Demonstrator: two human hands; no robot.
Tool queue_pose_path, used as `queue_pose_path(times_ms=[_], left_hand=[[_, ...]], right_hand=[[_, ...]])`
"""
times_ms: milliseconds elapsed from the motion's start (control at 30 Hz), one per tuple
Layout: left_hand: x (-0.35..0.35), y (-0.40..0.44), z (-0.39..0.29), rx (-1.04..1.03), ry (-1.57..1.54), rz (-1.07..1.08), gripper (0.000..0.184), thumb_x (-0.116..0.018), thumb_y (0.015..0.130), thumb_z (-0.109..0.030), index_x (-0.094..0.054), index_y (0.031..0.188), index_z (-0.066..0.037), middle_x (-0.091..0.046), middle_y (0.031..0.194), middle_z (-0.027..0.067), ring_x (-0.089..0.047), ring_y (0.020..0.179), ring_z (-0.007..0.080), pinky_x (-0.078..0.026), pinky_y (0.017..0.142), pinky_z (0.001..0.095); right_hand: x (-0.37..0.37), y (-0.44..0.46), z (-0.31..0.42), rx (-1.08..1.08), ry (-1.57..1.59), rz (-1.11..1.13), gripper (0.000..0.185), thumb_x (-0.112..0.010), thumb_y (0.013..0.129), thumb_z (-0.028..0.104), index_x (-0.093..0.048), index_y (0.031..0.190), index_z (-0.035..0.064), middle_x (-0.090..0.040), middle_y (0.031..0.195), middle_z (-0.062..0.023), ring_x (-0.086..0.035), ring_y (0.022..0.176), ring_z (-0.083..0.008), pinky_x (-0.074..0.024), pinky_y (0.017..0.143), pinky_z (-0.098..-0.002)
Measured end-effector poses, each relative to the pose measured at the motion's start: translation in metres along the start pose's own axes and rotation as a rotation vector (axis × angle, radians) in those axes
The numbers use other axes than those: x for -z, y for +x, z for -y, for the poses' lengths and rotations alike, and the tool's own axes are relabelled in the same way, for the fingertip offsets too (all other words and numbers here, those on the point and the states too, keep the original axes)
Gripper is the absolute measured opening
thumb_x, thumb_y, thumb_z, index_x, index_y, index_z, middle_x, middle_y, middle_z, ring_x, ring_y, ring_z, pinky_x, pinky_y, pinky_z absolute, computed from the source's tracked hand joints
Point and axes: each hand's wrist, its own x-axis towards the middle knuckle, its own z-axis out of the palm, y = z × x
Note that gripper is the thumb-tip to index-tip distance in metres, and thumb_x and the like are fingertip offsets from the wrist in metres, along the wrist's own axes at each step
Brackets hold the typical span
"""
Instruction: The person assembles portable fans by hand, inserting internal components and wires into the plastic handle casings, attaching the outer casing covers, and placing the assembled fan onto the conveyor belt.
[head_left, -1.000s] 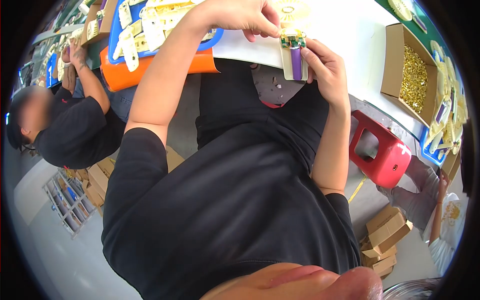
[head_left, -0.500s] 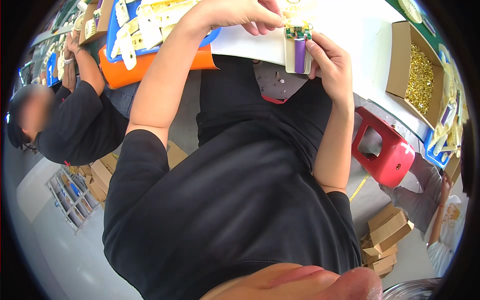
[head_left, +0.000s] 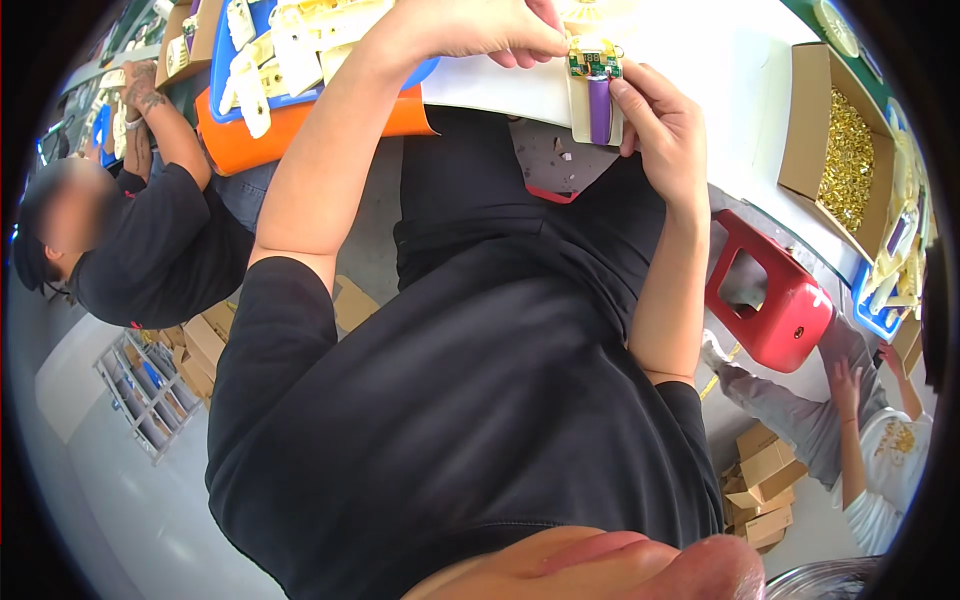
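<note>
My right hand (head_left: 662,120) is closed on the side of a cream plastic housing (head_left: 580,125), thumb on top, at the near edge of the white table. In the housing lie a purple cylindrical battery (head_left: 599,112) and a green circuit board (head_left: 578,65) with a small digit display. My left hand (head_left: 490,30) is closed in a pinch at the board's upper left corner. Whatever its fingertips hold is too small to make out. Behind the board, a pale part (head_left: 590,12) is washed out by glare.
A blue tray (head_left: 232,100) of cream plastic parts sits at left above an orange sheet (head_left: 245,148). At right are a cardboard box (head_left: 800,140) of small gold-coloured pieces and a red stool (head_left: 775,325). One person (head_left: 150,240) works at left; another (head_left: 880,450) is at lower right.
My hands and the housing stay nearly in place, the left fingertips shifting slightly. At lower right, the other person's arm and legs have moved leftward in the view.
</note>
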Motion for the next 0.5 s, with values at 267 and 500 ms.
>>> queue_pose_path(times_ms=[267, 500], left_hand=[[-0.013, 0.001, 0.009, -0.004, -0.115, -0.088, 0.022, -0.074, 0.084, -0.011, -0.074, 0.094, 0.008, -0.072, 0.076, 0.0129, -0.068, 0.065, 0.0149, -0.054, 0.055, 0.0291], [-0.030, 0.008, 0.044, -0.148, -0.248, -0.128, 0.030, -0.075, 0.094, -0.018, -0.073, 0.108, 0.009, -0.076, 0.089, 0.0144, -0.074, 0.074, 0.0162, -0.061, 0.062, 0.0268]], right_hand=[[0.001, -0.001, 0.000, -0.034, 0.052, -0.049, 0.028, -0.064, 0.102, 0.013, -0.071, 0.124, -0.0016, -0.065, 0.079, 0.0009, -0.051, 0.055, -0.0031, -0.0408, 0.050, -0.0206], [0.001, -0.001, 0.001, -0.074, 0.092, -0.059, 0.027, -0.063, 0.103, 0.014, -0.071, 0.123, -0.0027, -0.064, 0.075, 0.0010, -0.052, 0.053, -0.0036, -0.0404, 0.047, -0.0195]])
